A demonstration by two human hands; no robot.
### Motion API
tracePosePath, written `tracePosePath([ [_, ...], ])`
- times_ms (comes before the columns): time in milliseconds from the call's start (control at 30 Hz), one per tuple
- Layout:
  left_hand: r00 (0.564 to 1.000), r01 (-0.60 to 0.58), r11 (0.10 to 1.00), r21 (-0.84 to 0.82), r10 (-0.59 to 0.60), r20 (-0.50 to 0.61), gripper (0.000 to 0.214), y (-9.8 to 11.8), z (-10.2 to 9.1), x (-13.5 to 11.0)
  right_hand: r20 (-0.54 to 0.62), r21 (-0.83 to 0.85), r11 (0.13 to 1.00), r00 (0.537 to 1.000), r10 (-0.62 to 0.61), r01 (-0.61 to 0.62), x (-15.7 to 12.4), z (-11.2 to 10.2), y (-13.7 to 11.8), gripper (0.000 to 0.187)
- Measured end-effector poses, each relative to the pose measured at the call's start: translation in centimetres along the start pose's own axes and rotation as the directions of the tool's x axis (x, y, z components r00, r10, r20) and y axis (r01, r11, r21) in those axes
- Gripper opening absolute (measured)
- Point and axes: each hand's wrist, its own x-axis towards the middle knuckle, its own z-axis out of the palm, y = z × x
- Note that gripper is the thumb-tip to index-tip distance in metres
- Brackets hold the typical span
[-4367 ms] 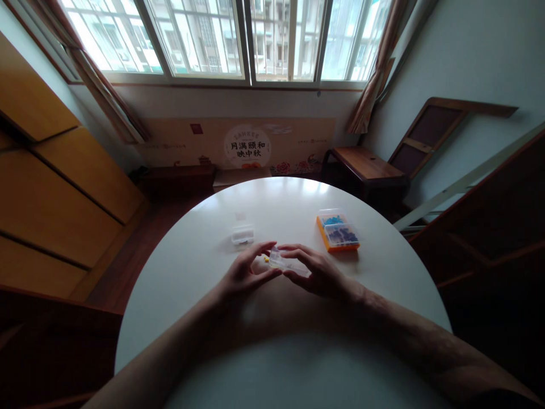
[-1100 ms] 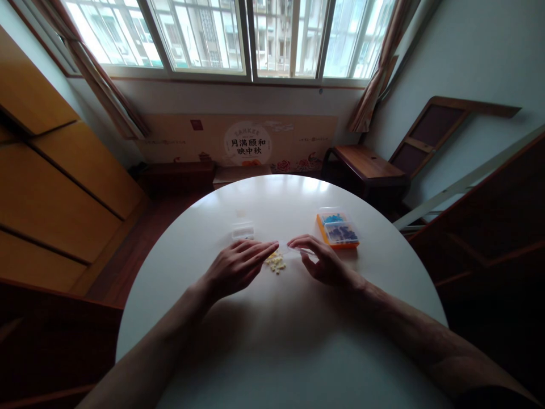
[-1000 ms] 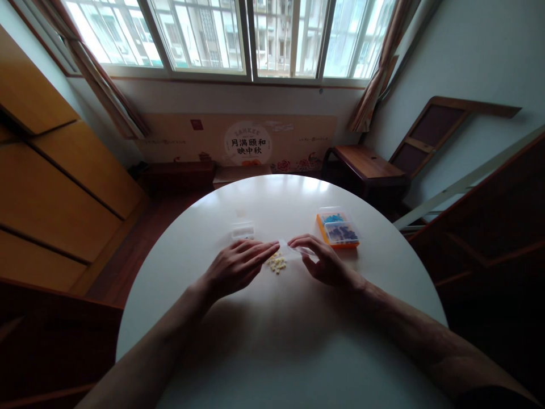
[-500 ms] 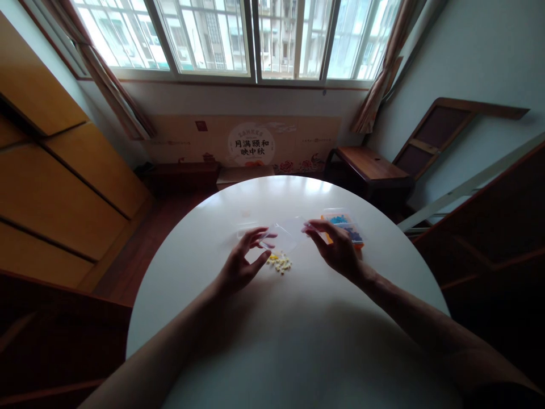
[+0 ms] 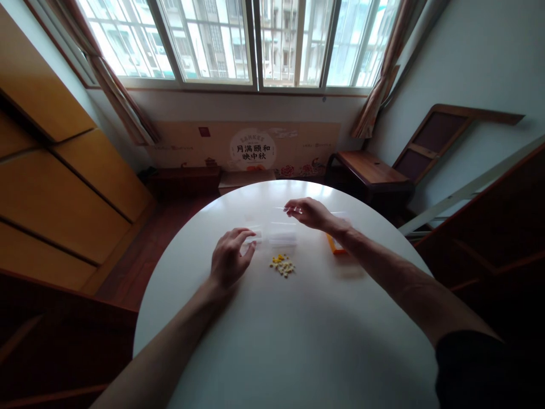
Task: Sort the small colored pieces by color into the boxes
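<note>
A clear plastic box (image 5: pixel 282 238) lies on the white table, its outline faint and blurred. At its far side my right hand (image 5: pixel 313 213) has curled fingers pinching what looks like the thin edge of its clear lid. My left hand (image 5: pixel 230 255) rests left of the box, thumb and fingers apart in a curve. Between and behind those fingers shows another clear plastic piece (image 5: pixel 250 241); I see no firm grip on it. A small heap of yellow and cream beads or bits (image 5: pixel 283 265) lies just in front of the box.
The round white table (image 5: pixel 272 329) fills the middle. An orange-edged case (image 5: pixel 335 244) sits under my right forearm, mostly covered by it. Beyond the table are a wooden bench (image 5: pixel 374 167), a low box (image 5: pixel 247 178) and windows; cabinets stand at the left.
The clear box, tilted between both hands before, is now down on the table behind the heap. My right hand has moved away and leftward, covering the case; my left has drawn back left.
</note>
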Motion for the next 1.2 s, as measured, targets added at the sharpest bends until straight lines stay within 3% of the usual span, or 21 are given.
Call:
tracePosePath([
  [267,0.998,0.022,1.000,-0.023,-0.021,0.052,0.025,-1.0,0.8,-0.5,-0.025,0.165,0.983,0.996,-0.082,0.085,1.2,2.8,0.4,0.025],
  [600,0.996,0.055,0.976,-0.212,-0.038,0.083,0.021,-1.4,1.4,-0.3,-0.087,0.061,0.988,0.987,-0.134,0.139,-0.6,1.6,0.8,0.035],
  [733,0.995,0.052,0.971,-0.234,-0.031,0.095,0.021,-1.7,1.6,-0.3,-0.188,-0.011,0.986,0.968,-0.165,0.166,-3.0,-0.4,1.1,0.041],
  [967,0.994,0.013,0.973,-0.231,0.013,0.109,0.024,-1.4,1.9,-0.3,-0.329,-0.122,0.993,0.943,-0.041,0.000,-9.9,-5.4,3.4,0.033],
  [1033,0.994,0.000,0.976,-0.216,0.023,0.104,0.025,-1.1,1.8,-0.2,-0.311,-0.163,0.986,0.950,-0.030,-0.022,-11.9,-6.3,4.1,0.034],
  [1200,0.997,-0.040,0.988,-0.147,0.050,0.061,0.025,-0.2,1.1,0.0,-0.091,-0.193,0.979,0.992,-0.086,0.067,-15.5,-7.3,4.5,0.054],
])
